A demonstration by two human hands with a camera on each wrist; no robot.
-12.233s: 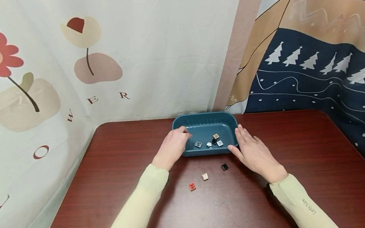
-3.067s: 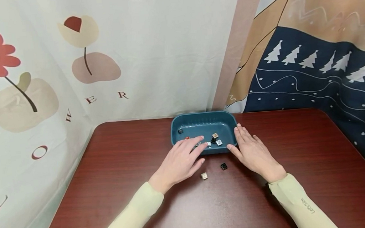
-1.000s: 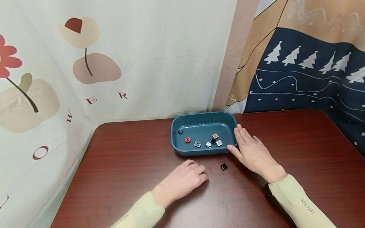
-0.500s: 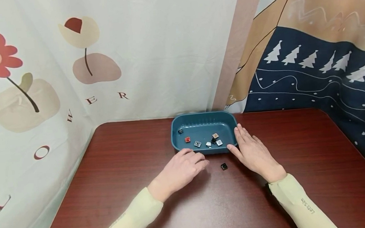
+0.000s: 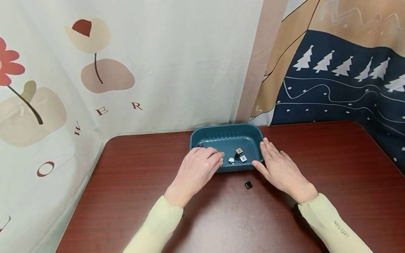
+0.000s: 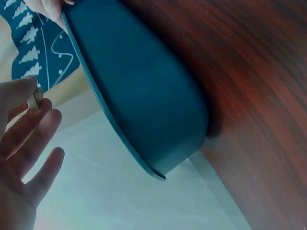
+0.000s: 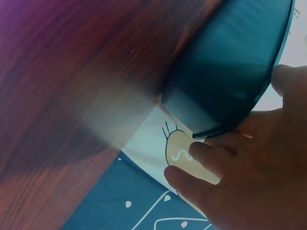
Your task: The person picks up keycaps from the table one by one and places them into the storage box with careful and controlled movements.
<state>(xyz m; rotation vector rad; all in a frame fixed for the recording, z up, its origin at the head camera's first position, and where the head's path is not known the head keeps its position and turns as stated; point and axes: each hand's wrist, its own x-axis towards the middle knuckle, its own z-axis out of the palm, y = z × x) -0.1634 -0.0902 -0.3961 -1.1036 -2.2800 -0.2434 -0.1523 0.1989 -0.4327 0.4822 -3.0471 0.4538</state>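
Observation:
Between thumb and fingertips, my left hand (image 5: 195,172) pinches a small beige keycap (image 6: 34,99), seen in the left wrist view. That hand is over the left part of a blue-green plastic tray (image 5: 241,167). My right hand (image 5: 284,171) rests against the tray's right end, thumb at the rim and fingers extended along the outside. Inside the tray lie a tan keycap (image 5: 239,150), a black keycap (image 5: 237,156), a white keycap (image 5: 243,159) and several others, some covered by the left hand. Another black keycap (image 5: 248,185) lies on the table in front of the tray.
The dark red wooden table (image 5: 138,167) carries the tray near its back edge. Behind it hangs a pale curtain (image 5: 183,64) with flower prints, and a navy and tan printed cloth (image 5: 345,83) is at the right.
The red keycap went from table to tray earlier. My left hand then took the beige keycap from the table and moved up over the tray. The right hand has stayed at the tray's end.

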